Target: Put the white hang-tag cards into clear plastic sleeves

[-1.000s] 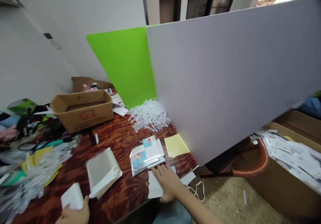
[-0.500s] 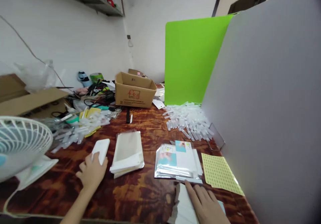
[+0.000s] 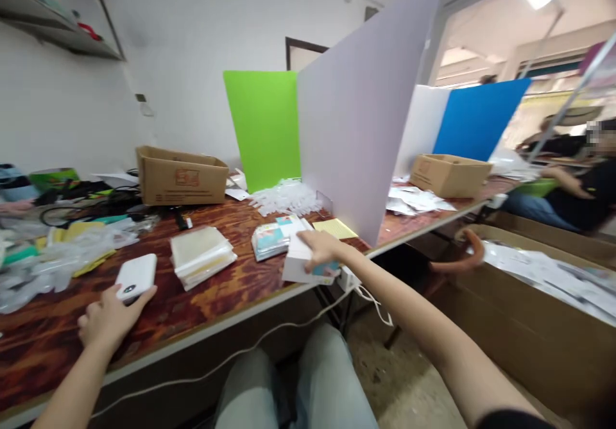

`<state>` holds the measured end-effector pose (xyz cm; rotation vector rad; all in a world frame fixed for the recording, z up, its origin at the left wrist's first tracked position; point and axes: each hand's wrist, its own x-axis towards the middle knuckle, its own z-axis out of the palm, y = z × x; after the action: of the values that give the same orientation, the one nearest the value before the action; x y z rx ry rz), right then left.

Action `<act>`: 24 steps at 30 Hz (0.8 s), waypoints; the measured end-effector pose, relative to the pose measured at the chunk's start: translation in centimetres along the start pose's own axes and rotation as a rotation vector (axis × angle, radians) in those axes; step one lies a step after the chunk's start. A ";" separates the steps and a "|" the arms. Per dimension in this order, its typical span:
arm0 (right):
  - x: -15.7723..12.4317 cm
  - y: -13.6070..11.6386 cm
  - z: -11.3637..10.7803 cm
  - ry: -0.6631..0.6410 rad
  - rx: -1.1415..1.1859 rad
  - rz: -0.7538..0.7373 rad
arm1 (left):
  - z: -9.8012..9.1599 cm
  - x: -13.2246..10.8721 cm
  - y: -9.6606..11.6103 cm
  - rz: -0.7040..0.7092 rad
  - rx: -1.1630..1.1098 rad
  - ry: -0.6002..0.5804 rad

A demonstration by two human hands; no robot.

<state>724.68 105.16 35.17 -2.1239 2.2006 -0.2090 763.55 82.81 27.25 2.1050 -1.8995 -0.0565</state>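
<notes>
My left hand (image 3: 110, 313) has its thumb and fingers around the near end of a white power bank (image 3: 138, 274), a rounded slab with a dark round spot, lying on the table at the left. My right hand (image 3: 325, 249) reaches across and rests on a stack of white cards (image 3: 295, 262) at the table's front edge, fingers stretched over it. Just behind that stack are printed cards in clear sleeves (image 3: 269, 242). Between my hands lies a pile of clear plastic bags (image 3: 199, 256).
A yellow sticker sheet (image 3: 335, 227) lies by the grey partition (image 3: 356, 115). Clear plastic pieces (image 3: 286, 198) are heaped before the green panel (image 3: 267, 127). A cardboard box (image 3: 180, 177) stands at the back left. A white cable (image 3: 226, 360) hangs below the edge. A person sits far right.
The view has swung right, bringing my legs, the floor and the neighbouring table into sight. My left hand stays at the power bank; my right hand stays on the white cards, its fingers shifted over them.
</notes>
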 end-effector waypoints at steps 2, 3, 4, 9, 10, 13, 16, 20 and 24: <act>-0.7 -0.4 -0.5 -0.026 -0.006 0.007 | -0.1 -0.1 0.5 -0.021 -0.002 -0.004; -0.9 -0.8 -0.7 -0.038 -0.013 0.010 | -0.1 -0.2 0.7 -0.019 -0.004 -0.008; -1.0 -1.1 -1.0 -0.049 -0.022 0.014 | -0.2 -0.4 0.8 -0.017 -0.005 -0.009; -0.4 -1.6 -1.5 -0.089 -0.048 0.068 | -0.7 -1.6 0.8 0.031 0.014 0.051; -0.2 -1.4 -1.4 -0.094 -0.045 0.087 | -0.7 -1.8 0.9 0.053 0.029 0.069; 0.4 -0.8 -0.5 -0.091 -0.020 0.133 | -0.5 -2.1 1.1 0.100 0.092 0.112; 0.4 -0.5 0.4 -0.066 0.013 0.149 | -0.3 -2.2 1.2 0.107 0.154 0.153; 0.4 -0.4 1.1 -0.024 0.053 0.172 | 0.2 -2.4 1.3 0.047 0.201 0.213; 0.7 -0.2 1.7 0.068 0.086 0.186 | 1.1 -2.5 1.3 0.010 0.208 0.247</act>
<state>725.07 104.41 33.57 -1.8820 2.3633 -0.3600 761.73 84.93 26.12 2.1164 -1.8330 0.4016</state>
